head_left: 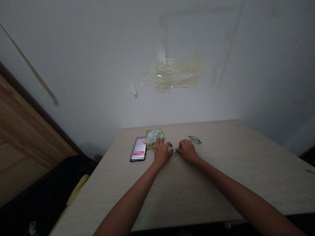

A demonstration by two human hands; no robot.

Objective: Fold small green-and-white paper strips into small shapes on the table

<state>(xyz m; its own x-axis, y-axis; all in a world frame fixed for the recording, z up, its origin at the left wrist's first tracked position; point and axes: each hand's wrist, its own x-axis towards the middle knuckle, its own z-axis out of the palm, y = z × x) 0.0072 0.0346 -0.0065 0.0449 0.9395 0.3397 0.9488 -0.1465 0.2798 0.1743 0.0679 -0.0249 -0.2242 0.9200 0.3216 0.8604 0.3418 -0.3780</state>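
Note:
My left hand (162, 153) rests over the desk, its thumb and index finger curled together at a small green-and-white piece (175, 152). The other fingers of that hand are spread and reach the near edge of some green printed packets (153, 137). From the other side my right hand (188, 151) pinches the same piece, with its fingers bent inward. Most of the piece is hidden by the fingertips, and its kind is too small to make out. A small folded green-and-white piece (195, 139) lies just beyond my right hand.
Left of the packets lies a phone (139, 150) with a blurred screen. The pale wooden desk (216, 200) meets a white wall (98, 65) with yellowed tape (172, 73). A black bag (49, 186) and wooden panels (22, 121) stand at the left.

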